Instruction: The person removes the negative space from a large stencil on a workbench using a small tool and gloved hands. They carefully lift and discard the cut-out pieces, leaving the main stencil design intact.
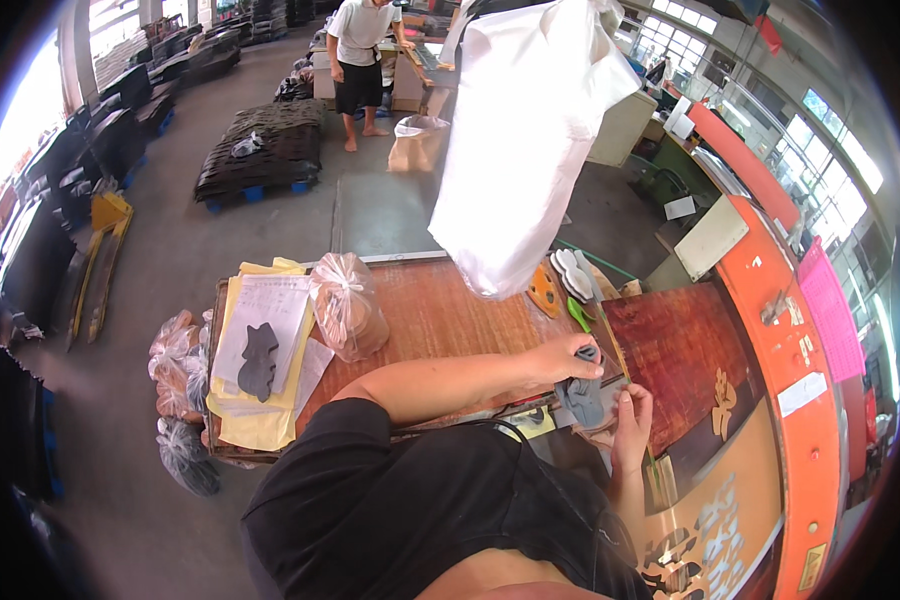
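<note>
Grey pieces (582, 402): matt, foam- or rubber-like. Worktop (440, 310): wood-grained, faint sheen. Knotted bag (348, 310): clear plastic, crinkled, glossy. Yellow sheets (250, 430): matt paper, creased. White sack (515, 140): smooth, plastic-looking. Orange panel (812, 450): smooth, painted-looking. Black shirt (430, 500): matt cloth.

Gray pieces (582, 402) partly covered by the left hand (565, 360), white bag (520, 140) cut off by the upper edge, writing on paper (280, 300) too small to be read.

We hold grey pieces (583, 402) in our left hand (562, 360), our right hand (631, 422) near, a tied bag (348, 312) farther left.
</note>
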The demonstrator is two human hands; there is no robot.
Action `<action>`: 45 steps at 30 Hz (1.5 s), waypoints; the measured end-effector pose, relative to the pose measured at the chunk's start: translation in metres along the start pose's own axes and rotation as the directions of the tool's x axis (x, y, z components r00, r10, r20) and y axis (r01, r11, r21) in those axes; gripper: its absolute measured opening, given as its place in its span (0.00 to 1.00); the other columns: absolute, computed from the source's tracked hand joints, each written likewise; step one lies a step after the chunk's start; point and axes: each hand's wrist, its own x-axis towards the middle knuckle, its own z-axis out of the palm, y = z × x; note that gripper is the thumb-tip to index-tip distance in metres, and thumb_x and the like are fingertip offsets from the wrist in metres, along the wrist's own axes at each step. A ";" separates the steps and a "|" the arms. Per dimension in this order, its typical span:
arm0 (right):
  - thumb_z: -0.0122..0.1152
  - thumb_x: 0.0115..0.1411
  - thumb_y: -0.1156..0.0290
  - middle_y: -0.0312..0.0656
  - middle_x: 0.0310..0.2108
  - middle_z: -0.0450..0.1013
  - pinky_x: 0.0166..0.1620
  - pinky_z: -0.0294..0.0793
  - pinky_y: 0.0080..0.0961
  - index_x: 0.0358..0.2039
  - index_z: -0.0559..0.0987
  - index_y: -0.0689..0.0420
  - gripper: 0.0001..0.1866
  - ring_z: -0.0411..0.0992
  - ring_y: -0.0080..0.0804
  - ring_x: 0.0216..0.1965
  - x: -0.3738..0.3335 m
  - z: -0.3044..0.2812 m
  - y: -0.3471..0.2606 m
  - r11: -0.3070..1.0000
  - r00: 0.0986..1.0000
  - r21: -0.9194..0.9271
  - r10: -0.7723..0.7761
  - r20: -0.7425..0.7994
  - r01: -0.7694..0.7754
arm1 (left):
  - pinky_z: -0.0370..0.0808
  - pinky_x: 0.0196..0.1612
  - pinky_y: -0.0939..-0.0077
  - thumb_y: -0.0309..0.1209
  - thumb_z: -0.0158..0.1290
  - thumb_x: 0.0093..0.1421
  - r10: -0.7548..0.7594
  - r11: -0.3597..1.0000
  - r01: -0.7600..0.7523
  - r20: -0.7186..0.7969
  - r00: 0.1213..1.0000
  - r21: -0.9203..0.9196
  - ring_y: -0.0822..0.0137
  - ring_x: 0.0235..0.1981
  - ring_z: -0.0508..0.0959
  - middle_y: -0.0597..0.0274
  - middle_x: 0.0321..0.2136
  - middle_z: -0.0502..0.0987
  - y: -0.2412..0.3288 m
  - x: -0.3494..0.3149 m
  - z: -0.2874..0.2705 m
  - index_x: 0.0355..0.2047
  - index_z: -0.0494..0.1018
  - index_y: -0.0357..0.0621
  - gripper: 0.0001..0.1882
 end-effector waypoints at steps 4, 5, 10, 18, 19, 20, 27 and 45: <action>0.53 0.58 0.74 0.40 0.38 0.68 0.47 0.64 0.23 0.37 0.72 0.61 0.07 0.66 0.27 0.44 -0.003 0.009 -0.003 0.833 0.929 -0.413 -0.310 0.204 0.369 | 0.67 0.40 0.77 0.39 0.57 0.55 0.098 0.981 -0.087 -0.055 0.994 0.176 0.74 0.36 0.69 0.65 0.32 0.71 -0.013 0.009 0.009 0.37 0.69 0.42 0.16; 0.54 0.58 0.74 0.40 0.38 0.68 0.47 0.64 0.23 0.36 0.72 0.62 0.07 0.66 0.28 0.43 -0.004 0.011 -0.003 0.741 0.894 -0.505 -0.328 0.304 0.443 | 0.67 0.40 0.77 0.39 0.58 0.55 0.114 0.973 -0.107 -0.024 0.993 0.203 0.73 0.36 0.69 0.64 0.32 0.71 -0.017 0.011 0.011 0.38 0.69 0.42 0.17; 0.53 0.61 0.73 0.33 0.31 0.68 0.40 0.63 0.17 0.29 0.70 0.60 0.06 0.62 0.18 0.32 -0.011 0.011 0.009 0.981 0.976 -0.193 0.010 0.217 0.033 | 0.68 0.40 0.77 0.38 0.62 0.49 0.066 0.982 -0.059 -0.030 0.997 0.178 0.71 0.36 0.70 0.63 0.37 0.71 -0.026 0.007 0.010 0.41 0.69 0.43 0.22; 0.50 0.63 0.70 0.29 0.27 0.66 0.32 0.65 0.14 0.28 0.70 0.55 0.06 0.63 0.15 0.28 -0.006 -0.010 0.008 0.996 0.999 0.082 0.016 0.034 -0.019 | 0.71 0.35 0.73 0.40 0.59 0.53 0.218 0.845 -0.092 -0.181 0.959 0.526 0.70 0.31 0.73 0.63 0.30 0.73 -0.020 -0.004 0.014 0.37 0.66 0.42 0.20; 0.51 0.63 0.69 0.27 0.24 0.65 0.28 0.61 0.12 0.28 0.70 0.55 0.07 0.60 0.12 0.25 -0.006 -0.007 0.008 1.000 0.999 0.016 -0.019 0.030 0.018 | 0.71 0.35 0.73 0.40 0.59 0.53 0.256 0.810 -0.163 -0.091 0.962 0.563 0.70 0.31 0.73 0.62 0.30 0.73 -0.022 -0.002 0.016 0.37 0.66 0.42 0.19; 0.51 0.63 0.68 0.26 0.23 0.63 0.26 0.58 0.11 0.28 0.70 0.55 0.07 0.58 0.11 0.23 -0.008 -0.005 0.009 0.998 0.999 -0.050 -0.027 0.041 0.029 | 0.71 0.35 0.72 0.41 0.57 0.55 0.185 0.818 -0.120 -0.060 0.981 0.563 0.70 0.33 0.73 0.62 0.31 0.73 -0.025 0.001 0.019 0.37 0.66 0.41 0.18; 0.49 0.64 0.68 0.28 0.28 0.65 0.34 0.59 0.12 0.31 0.71 0.57 0.07 0.58 0.13 0.29 -0.017 0.008 0.008 0.990 0.992 -0.080 -0.109 0.067 0.115 | 0.70 0.28 0.77 0.36 0.56 0.56 -0.079 0.994 0.068 0.133 0.988 0.086 0.75 0.26 0.71 0.67 0.25 0.71 -0.049 0.015 0.018 0.31 0.67 0.41 0.12; 0.55 0.61 0.72 0.30 0.32 0.68 0.38 0.62 0.14 0.36 0.71 0.57 0.05 0.63 0.14 0.33 -0.008 0.012 0.003 0.995 0.990 0.020 0.099 0.102 -0.102 | 0.66 0.40 0.80 0.16 0.48 0.46 0.189 0.964 -0.211 0.139 0.972 0.161 0.76 0.36 0.66 0.68 0.31 0.67 -0.032 0.002 0.022 0.36 0.65 0.41 0.15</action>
